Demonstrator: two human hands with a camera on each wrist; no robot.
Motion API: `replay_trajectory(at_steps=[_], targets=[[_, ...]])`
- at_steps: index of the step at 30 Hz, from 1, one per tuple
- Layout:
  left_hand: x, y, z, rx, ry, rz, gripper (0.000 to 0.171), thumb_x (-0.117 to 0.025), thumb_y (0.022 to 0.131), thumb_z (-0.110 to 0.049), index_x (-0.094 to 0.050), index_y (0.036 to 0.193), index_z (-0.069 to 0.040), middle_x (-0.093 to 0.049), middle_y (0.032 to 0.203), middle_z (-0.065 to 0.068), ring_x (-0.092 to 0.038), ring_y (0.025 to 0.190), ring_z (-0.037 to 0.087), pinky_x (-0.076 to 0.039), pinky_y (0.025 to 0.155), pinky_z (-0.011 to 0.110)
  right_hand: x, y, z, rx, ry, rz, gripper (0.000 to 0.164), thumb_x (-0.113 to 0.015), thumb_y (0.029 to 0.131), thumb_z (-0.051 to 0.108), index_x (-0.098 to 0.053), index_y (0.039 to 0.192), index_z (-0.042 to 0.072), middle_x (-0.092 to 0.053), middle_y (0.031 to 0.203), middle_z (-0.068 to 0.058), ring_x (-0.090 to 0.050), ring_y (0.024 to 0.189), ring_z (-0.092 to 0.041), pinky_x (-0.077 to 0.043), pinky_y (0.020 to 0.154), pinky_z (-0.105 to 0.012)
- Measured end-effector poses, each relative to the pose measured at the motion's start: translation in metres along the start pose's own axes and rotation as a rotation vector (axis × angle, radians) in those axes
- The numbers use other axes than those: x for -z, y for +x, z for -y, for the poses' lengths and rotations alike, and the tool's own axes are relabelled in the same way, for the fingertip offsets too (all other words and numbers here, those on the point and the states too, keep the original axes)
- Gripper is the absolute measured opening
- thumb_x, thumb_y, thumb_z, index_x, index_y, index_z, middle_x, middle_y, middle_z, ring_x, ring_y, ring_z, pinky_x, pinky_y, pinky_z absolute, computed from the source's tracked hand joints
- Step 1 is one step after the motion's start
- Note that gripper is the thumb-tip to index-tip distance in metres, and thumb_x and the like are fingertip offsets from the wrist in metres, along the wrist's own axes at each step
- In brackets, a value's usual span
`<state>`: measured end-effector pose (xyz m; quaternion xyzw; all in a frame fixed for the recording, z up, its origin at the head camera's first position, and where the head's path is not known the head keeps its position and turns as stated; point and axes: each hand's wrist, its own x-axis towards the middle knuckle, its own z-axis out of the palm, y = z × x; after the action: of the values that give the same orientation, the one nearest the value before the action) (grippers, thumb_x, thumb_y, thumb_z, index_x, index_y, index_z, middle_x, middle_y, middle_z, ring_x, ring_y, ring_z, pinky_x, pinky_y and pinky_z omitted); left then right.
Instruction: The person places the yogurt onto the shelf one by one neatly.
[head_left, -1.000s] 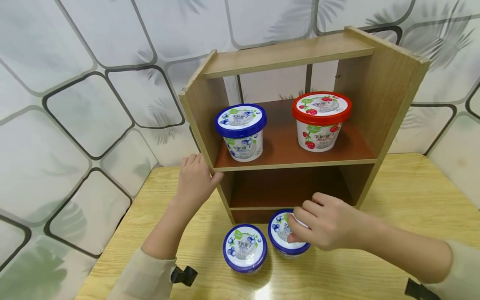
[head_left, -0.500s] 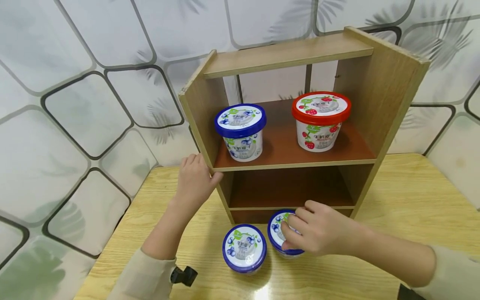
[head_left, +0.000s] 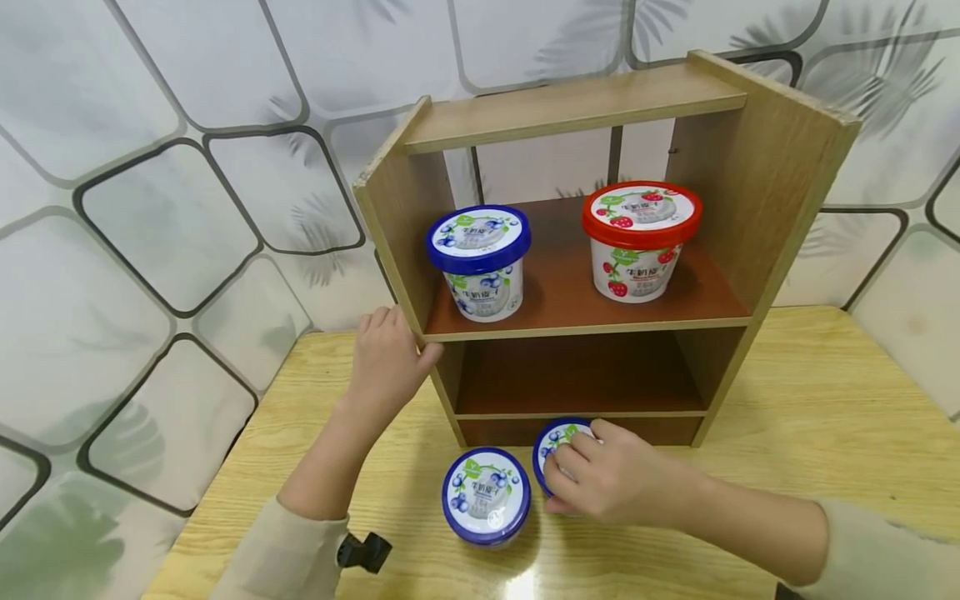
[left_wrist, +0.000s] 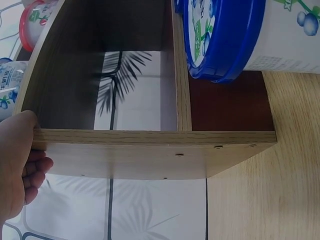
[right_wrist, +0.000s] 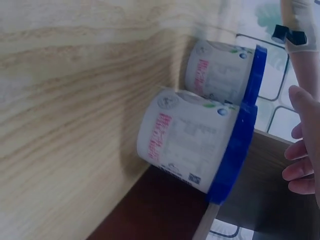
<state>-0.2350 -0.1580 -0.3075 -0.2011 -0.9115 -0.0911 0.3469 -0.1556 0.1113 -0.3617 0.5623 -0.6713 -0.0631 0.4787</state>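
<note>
My left hand (head_left: 386, 354) grips the left side panel of the small wooden shelf (head_left: 588, 329), thumb at the front edge and fingers behind, as the left wrist view also shows. My right hand (head_left: 607, 475) hovers over the right blue-lidded blueberry cup (head_left: 547, 450) on the table, hiding part of its lid. In the right wrist view a gap separates the loosely bent fingers (right_wrist: 299, 169) from that cup's lid (right_wrist: 235, 155). Just left of it stands a second blue-lidded cup (head_left: 486, 496).
On the upper board stand a blue-lidded blueberry cup (head_left: 480, 262) at left and a red-lidded strawberry cup (head_left: 641, 242) at right. The shelf's lower compartment (head_left: 573, 375) lies behind the table cups. A patterned wall covering (head_left: 225, 225) surrounds the wooden table (head_left: 825, 433).
My right hand has moved left and slightly nearer to me over the right table cup. The left hand keeps its grip, and the cups have stayed put.
</note>
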Motion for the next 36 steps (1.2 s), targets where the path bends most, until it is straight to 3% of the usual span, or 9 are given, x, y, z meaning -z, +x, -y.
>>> replay_trajectory(at_steps=[6, 13, 26, 36], targets=[[0.001, 0.001, -0.001, 0.004, -0.005, 0.005, 0.025, -0.061, 0.076, -0.020, -0.054, 0.086, 0.002, -0.060, 0.077, 0.017, -0.054, 0.077, 0.035, -0.040, 0.074, 0.043, -0.003, -0.005, 0.011, -0.026, -0.021, 0.075, 0.042, -0.035, 0.099, 0.037, -0.061, 0.077, 0.012, -0.060, 0.068, 0.003, -0.058, 0.056, -0.010, -0.045, 0.049, -0.025], [0.002, 0.001, -0.001, 0.008, -0.013, 0.014, 0.024, -0.062, 0.076, -0.019, -0.054, 0.086, 0.001, -0.060, 0.076, 0.017, -0.054, 0.078, 0.035, -0.040, 0.074, 0.043, -0.010, -0.006, 0.025, -0.073, -0.045, 0.075, 0.047, -0.029, 0.101, 0.034, -0.064, 0.080, 0.011, -0.062, 0.068, 0.000, -0.060, 0.055, -0.014, -0.049, 0.048, -0.028], [0.002, 0.000, -0.001, 0.006, -0.021, 0.006, 0.023, -0.061, 0.077, -0.019, -0.054, 0.086, 0.001, -0.059, 0.076, 0.017, -0.054, 0.077, 0.035, -0.039, 0.074, 0.043, -0.015, -0.006, 0.039, -0.168, -0.087, 0.099, 0.051, -0.025, 0.102, 0.028, -0.063, 0.074, 0.009, -0.062, 0.065, -0.001, -0.057, 0.051, -0.015, -0.047, 0.045, -0.028], [0.002, 0.000, -0.002, 0.005, -0.024, 0.011, 0.024, -0.061, 0.077, -0.019, -0.055, 0.089, 0.002, -0.061, 0.079, 0.018, -0.055, 0.079, 0.035, -0.040, 0.075, 0.043, -0.017, -0.005, 0.051, -0.303, -0.129, 0.145, 0.054, -0.023, 0.103, 0.028, -0.058, 0.068, 0.006, -0.058, 0.061, -0.007, -0.057, 0.049, -0.020, -0.044, 0.040, -0.032]])
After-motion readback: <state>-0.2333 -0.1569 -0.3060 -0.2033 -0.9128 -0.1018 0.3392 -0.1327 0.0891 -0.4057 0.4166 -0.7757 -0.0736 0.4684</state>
